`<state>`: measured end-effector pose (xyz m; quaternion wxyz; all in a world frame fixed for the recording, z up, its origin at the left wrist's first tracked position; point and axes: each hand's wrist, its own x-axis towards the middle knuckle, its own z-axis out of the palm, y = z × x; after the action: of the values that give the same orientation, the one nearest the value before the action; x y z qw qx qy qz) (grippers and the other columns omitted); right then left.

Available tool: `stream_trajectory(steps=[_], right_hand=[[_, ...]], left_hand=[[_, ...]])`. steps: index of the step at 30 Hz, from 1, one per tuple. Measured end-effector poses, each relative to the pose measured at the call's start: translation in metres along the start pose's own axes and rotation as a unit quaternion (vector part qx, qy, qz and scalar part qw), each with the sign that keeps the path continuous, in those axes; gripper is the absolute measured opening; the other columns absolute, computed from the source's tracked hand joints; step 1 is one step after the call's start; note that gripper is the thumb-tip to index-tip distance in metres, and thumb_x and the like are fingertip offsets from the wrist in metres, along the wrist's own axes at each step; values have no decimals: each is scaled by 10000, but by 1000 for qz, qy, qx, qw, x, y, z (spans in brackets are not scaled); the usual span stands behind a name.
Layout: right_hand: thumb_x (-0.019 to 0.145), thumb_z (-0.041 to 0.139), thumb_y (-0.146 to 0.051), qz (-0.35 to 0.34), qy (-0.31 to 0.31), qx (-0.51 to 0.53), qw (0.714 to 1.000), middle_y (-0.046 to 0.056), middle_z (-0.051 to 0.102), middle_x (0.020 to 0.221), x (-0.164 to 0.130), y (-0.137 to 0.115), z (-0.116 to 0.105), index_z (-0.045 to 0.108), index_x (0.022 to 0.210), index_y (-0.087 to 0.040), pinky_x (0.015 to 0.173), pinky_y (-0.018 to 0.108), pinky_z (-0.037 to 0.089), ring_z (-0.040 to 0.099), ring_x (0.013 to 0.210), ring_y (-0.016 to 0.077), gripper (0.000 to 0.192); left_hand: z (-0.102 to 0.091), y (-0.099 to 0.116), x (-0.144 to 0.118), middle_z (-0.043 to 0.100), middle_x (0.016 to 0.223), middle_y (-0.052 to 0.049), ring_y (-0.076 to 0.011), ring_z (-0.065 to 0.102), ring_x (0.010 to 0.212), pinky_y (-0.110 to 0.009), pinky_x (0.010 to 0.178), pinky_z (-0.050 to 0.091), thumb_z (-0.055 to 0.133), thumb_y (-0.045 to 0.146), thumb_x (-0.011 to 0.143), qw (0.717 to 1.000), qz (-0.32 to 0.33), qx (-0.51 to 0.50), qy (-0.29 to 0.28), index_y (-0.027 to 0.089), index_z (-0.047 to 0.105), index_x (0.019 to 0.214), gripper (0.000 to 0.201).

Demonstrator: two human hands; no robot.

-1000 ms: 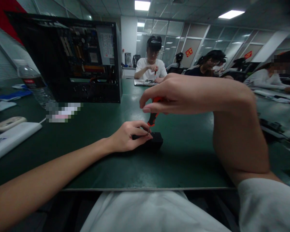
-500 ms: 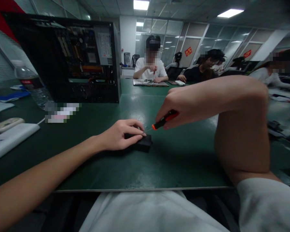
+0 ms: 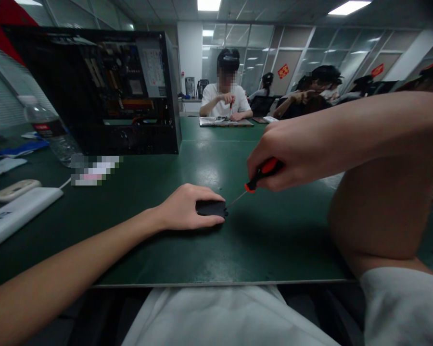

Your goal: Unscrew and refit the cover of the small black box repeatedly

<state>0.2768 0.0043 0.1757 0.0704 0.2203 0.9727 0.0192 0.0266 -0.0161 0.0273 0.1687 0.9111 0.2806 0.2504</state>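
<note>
My left hand point(image 3: 185, 207) rests on the green table point(image 3: 216, 250), its thumb and fingers closed around a small flat black block point(image 3: 211, 208). My right hand point(image 3: 285, 156) hovers to the right and above, gripping a screwdriver point(image 3: 260, 177) with an orange and black handle. The screwdriver slants down to the left, and its thin metal tip reaches the right edge of the black block.
An open black computer case point(image 3: 104, 86) stands at the back left, a water bottle point(image 3: 46, 127) beside it. A white flat device point(image 3: 18, 214) and a beige one point(image 3: 14, 190) lie at the left. Other people sit at tables behind.
My right hand has swung the screwdriver from upright over the block to a low slant at its right edge. My left hand has flattened over the block, which now lies lower.
</note>
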Motion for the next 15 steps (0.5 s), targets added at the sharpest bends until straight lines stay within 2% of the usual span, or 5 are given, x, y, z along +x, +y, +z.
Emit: stream_trajectory(steps=[2, 5, 10, 15], right_hand=[[865, 753, -352, -6, -30, -25, 999, -48, 649, 606, 1, 0, 0, 788, 825, -206, 619, 245, 389, 545, 612, 73, 155], [873, 744, -376, 5, -33, -3, 999, -53, 672, 644, 1, 2, -1, 793, 849, -189, 665, 236, 411, 565, 651, 69, 194], [848, 753, -413, 39, -41, 25, 998, -85, 627, 569, 2, 5, 0, 793, 822, -164, 603, 217, 377, 421, 495, 10, 253], [889, 680, -470, 42, -61, 58, 996, -42, 722, 729, 12, 4, -4, 790, 953, -136, 650, 199, 414, 562, 637, 52, 357]], left_hand=[[0, 1, 0, 788, 1085, -82, -219, 747, 951, -288, 852, 534, 780, 387, 836, 1000, -8, -5, 2, 146, 759, 1151, 397], [0, 1, 1, 792, 1083, -74, -217, 748, 951, -286, 851, 534, 777, 392, 840, 1000, -20, -8, 4, 156, 764, 1147, 387], [1, 0, 1, 790, 1093, -75, -219, 747, 969, -280, 852, 532, 770, 393, 845, 1000, -23, -15, 1, 160, 764, 1150, 383], [2, 0, 0, 792, 1077, -80, -212, 748, 944, -275, 841, 532, 770, 378, 847, 1000, -20, -20, 1, 146, 768, 1143, 376]])
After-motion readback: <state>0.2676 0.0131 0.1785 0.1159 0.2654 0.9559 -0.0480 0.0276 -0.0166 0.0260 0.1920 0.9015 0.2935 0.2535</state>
